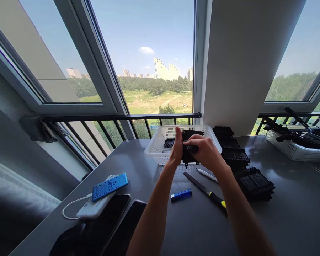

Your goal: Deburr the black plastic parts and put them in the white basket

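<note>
A flat black plastic part [192,134] with small tabs along its lower edge is held up in front of the white basket. My left hand [177,147] grips it by the left side, thumb pointing up. My right hand [204,147] is closed over the face of the part, around a short dark tool with a rounded end [193,149]; its working tip is hidden. Below the hands lie a file [198,183] with a black and yellow handle, a white marker pen [206,175] and a blue lighter-like object [181,195].
The white basket [153,149] holds another black part [169,142]. Stacked black plastic parts [256,181] stand on the right, near a second basket [288,151] of black items. At left are a blue-faced device [110,186] with a white cable and dark phone-like slabs [117,209].
</note>
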{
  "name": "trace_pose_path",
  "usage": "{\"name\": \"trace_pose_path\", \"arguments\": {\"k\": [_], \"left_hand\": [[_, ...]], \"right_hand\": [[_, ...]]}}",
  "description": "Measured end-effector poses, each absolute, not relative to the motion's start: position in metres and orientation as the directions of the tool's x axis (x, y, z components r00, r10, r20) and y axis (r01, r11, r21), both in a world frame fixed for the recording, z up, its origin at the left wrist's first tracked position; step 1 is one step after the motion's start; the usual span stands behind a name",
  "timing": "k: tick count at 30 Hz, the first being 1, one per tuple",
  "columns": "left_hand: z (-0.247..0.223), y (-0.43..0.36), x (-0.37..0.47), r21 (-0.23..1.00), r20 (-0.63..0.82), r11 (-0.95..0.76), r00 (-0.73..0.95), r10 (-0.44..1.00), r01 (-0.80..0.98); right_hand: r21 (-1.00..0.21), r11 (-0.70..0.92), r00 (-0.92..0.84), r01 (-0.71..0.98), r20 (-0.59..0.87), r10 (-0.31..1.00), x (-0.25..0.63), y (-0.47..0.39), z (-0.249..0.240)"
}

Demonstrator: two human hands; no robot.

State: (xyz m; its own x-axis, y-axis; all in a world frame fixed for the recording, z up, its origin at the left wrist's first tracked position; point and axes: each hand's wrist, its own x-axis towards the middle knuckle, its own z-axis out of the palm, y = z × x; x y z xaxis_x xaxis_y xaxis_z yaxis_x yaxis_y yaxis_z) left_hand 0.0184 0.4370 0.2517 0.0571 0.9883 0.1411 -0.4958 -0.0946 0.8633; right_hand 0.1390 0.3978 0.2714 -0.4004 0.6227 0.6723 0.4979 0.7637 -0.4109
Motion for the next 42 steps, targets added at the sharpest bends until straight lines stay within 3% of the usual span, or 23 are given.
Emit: {"name": "trace_pose_path", "arguments": {"k": [4,8,12,14,17,21,24,28,37,42], "left_hand": [[0.257,0.442,0.004,0.819,0.064,-0.097,-0.078,0.995,-0.566],[0.257,0.448,-0.009,0.825,0.007,-0.218,-0.376,0.927,-0.522],[0.255,0.450,-0.010,0.819,0.132,-0.400,-0.543,0.829,-0.411],[0.256,0.448,-0.007,0.808,0.131,-0.405,-0.540,0.831,-0.428],[0.260,0.443,-0.003,0.786,0.127,-0.394,-0.500,0.857,-0.476],[0.265,0.434,0.001,0.739,0.174,-0.379,-0.386,0.906,-0.556],[0.266,0.429,0.004,0.771,0.209,-0.301,-0.224,0.952,-0.561],[0.266,0.426,0.003,0.837,0.232,-0.203,-0.008,0.973,-0.509],[0.269,0.423,-0.019,0.960,0.064,0.038,0.348,0.935,-0.279],[0.264,0.425,-0.020,0.981,0.093,-0.032,0.313,0.945,-0.193]], "right_hand": [[-0.418,0.745,-0.542,0.520,0.512,0.666,0.137,0.392,0.269],[-0.455,0.767,-0.659,0.453,0.409,0.632,0.144,0.385,0.276],[-0.589,0.705,-0.401,0.394,0.581,0.709,0.154,0.384,0.284],[-0.695,0.618,-0.259,0.367,0.562,0.786,0.156,0.389,0.282],[-0.835,0.483,-0.188,0.263,0.447,0.875,0.154,0.400,0.275],[-0.936,0.350,-0.063,0.034,0.347,0.936,0.149,0.413,0.265],[-0.933,0.312,0.026,-0.177,0.312,0.950,0.146,0.416,0.264],[-0.842,0.427,0.200,-0.330,0.380,0.903,0.149,0.419,0.265],[-0.791,0.533,0.247,-0.299,0.476,0.844,0.163,0.423,0.268],[-0.812,0.560,0.153,-0.166,0.540,0.828,0.165,0.421,0.269]]}}
